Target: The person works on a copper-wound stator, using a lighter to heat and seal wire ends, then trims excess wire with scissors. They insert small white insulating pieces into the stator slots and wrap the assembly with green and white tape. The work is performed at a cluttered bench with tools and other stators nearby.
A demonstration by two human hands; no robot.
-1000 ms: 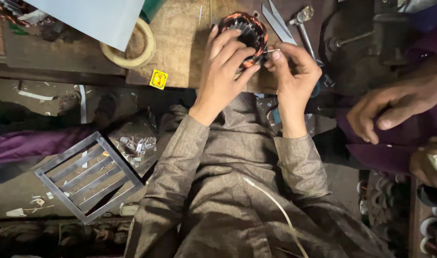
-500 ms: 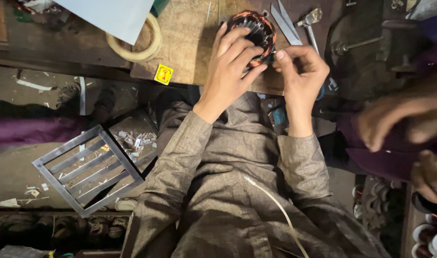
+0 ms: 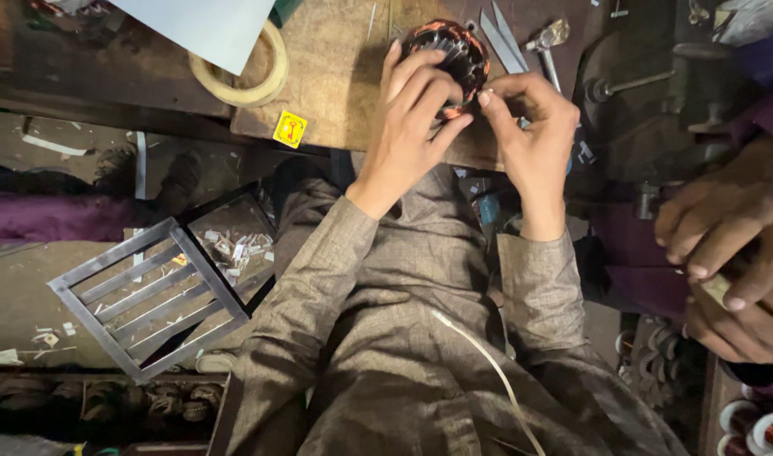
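A round motor stator (image 3: 454, 52) with copper windings lies on the wooden workbench (image 3: 336, 76) at the top centre. My left hand (image 3: 412, 114) wraps over its near side with fingers spread on the windings. My right hand (image 3: 530, 127) pinches at the stator's right edge with thumb and forefinger; what it pinches is too small to tell.
A roll of tape (image 3: 243, 72) and a pale sheet (image 3: 200, 25) lie left on the bench, scissors (image 3: 500, 38) and a small hammer (image 3: 548, 42) right of the stator. A metal grille frame (image 3: 150, 287) stands on the floor at left. Another person's hands (image 3: 732, 253) work at right.
The view has shifted slightly. My hands stay on the stator, the right fingers working at its edge. The other person's hands have moved lower at the right.
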